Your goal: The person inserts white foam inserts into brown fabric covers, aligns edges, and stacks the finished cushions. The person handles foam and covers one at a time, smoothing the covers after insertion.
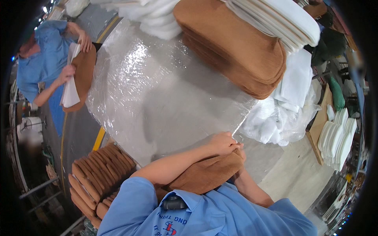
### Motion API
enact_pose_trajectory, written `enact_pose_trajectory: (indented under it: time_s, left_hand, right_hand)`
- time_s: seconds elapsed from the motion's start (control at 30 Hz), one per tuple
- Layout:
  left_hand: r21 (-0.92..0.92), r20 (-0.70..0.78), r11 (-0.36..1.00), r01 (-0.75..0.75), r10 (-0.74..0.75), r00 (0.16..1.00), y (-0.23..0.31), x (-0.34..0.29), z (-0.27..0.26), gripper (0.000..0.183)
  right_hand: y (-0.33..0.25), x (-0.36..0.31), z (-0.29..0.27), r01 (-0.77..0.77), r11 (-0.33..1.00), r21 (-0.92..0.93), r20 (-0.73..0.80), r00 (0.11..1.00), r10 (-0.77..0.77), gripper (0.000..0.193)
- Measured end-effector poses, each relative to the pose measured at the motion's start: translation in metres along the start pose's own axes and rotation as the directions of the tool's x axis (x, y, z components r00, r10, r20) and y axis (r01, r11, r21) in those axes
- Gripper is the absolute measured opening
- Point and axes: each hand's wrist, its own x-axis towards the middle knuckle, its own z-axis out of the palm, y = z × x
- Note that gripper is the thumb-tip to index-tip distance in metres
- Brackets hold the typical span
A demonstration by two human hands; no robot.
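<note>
A brown, soft-looking fabric cover [206, 173] lies across the front of my body, its right end gathered up at my hands. My left hand [223, 143] is closed at that end, at the near right edge of the plastic-wrapped table. Pressed close beside it, my right hand [241, 153] also grips the cover's end, its fingers partly hidden by the left hand and the fabric. Across the table's far right lies a stack of flat brown fabric pieces [232, 43] with rounded ends.
Clear film covers the grey table [173, 102]. White padding sheets [271, 19] are piled at the back. A bag of white stuffing [271, 122] sits right of the table. Filled brown cushions [102, 169] stand stacked at lower left. A co-worker [47, 67] at far left handles a brown cover and white padding.
</note>
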Motion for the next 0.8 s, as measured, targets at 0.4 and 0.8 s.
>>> enact_pose_trajectory:
  time_s: [0.4,0.8]
  left_hand:
    - [-0.029,0.036,0.989,0.145,-0.144,0.989,-0.006,0.009,-0.002,0.039]
    - [-0.091,0.197,0.958,0.273,-0.251,0.948,-0.059,-0.079,-0.044,0.059]
  right_hand:
    - [-0.007,-0.015,0.048,-0.244,0.955,0.17,0.224,0.953,0.203,0.061]
    - [0.004,-0.003,0.019,-0.22,0.973,0.073,0.224,0.954,0.199,0.058]
